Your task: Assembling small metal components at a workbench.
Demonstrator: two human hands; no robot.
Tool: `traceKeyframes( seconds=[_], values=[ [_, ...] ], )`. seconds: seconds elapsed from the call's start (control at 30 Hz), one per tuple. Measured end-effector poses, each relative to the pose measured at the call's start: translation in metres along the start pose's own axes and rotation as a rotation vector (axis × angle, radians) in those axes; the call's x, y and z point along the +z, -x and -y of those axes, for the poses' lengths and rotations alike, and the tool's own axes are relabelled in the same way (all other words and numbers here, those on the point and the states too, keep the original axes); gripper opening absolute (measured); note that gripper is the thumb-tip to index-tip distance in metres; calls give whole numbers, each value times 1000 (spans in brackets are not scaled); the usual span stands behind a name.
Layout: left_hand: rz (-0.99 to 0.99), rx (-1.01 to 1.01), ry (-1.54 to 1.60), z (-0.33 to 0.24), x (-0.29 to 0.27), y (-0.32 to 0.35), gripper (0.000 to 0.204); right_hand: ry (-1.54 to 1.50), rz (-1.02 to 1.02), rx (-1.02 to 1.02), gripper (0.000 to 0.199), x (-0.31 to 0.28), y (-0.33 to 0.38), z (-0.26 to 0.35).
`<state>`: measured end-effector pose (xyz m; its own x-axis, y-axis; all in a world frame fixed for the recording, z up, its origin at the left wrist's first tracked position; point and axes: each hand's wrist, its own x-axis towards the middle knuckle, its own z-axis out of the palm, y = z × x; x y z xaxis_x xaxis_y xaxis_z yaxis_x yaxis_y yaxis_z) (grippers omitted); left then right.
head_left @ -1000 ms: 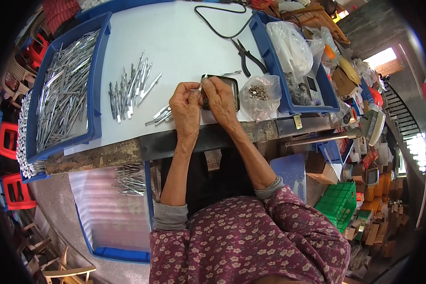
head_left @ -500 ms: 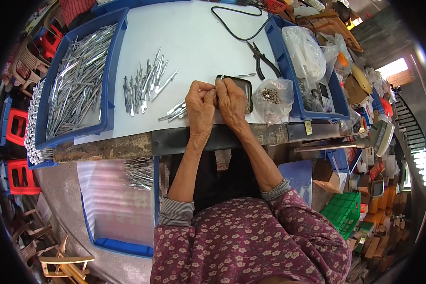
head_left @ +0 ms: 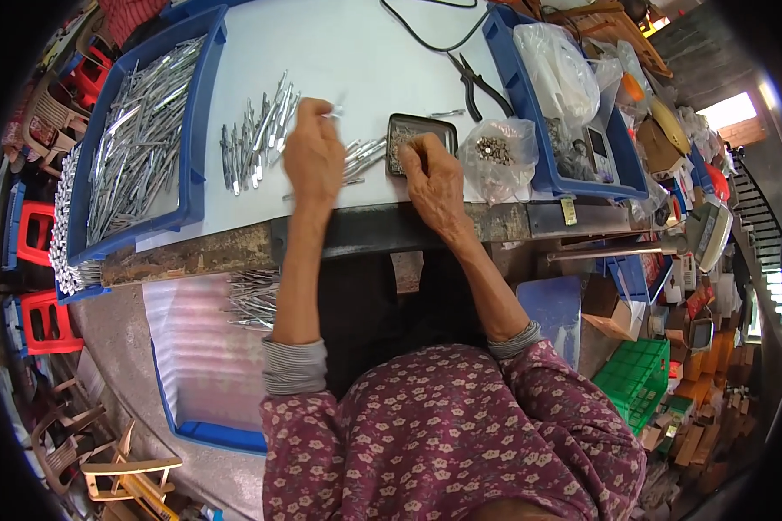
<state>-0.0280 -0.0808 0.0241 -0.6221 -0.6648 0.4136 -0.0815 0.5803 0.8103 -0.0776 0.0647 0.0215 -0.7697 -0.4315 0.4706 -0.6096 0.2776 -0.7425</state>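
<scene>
My left hand [head_left: 313, 156] is raised over the white tabletop [head_left: 339, 43], thumb and fingers closed on a shiny metal piece [head_left: 338, 110] that is smeared by motion. My right hand [head_left: 436, 181] is at the near edge of a small dark tray [head_left: 447, 130] holding tiny pieces, fingers pinched; what is between them is hidden. Left of my left hand lies a spread of slim silvery metal strips [head_left: 256, 143]. A smaller group of similar strips [head_left: 365, 156] lies between my hands. A clear plastic bag [head_left: 508, 178] of small round metal parts sits right of the tray.
Black-handled pliers [head_left: 478, 87] and a black cord [head_left: 417, 35] lie farther back. A blue bin [head_left: 195, 130] full of metal strips stands left; another blue bin [head_left: 573, 185] with plastic bags stands right. The table's worn front edge [head_left: 191, 262] runs before me.
My hands, together before, have parted. The left has moved left and farther away with the shiny piece; the right has shifted slightly right and nearer, uncovering more of the tray.
</scene>
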Motion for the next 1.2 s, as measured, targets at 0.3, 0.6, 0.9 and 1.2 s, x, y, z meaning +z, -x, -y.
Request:
traceKeyframes(
  seconds=[0.3, 0.6, 0.9, 1.2],
  values=[
    [-65, 96, -583, 50, -31, -30, 19, 215, -66, -175, 4, -15, 14, -21],
    [163, 102, -256, 30, -22, 0, 15, 197, -95, -201, 5, -13, 18, -23],
    [323, 84, -329, 15, -14, 13, 6, 242, -100, -172, 5, -18, 14, -25],
    [280, 145, -568, 15, -5, 11, 7, 326, 72, -122, 7, -24, 1, -24]
  ],
)
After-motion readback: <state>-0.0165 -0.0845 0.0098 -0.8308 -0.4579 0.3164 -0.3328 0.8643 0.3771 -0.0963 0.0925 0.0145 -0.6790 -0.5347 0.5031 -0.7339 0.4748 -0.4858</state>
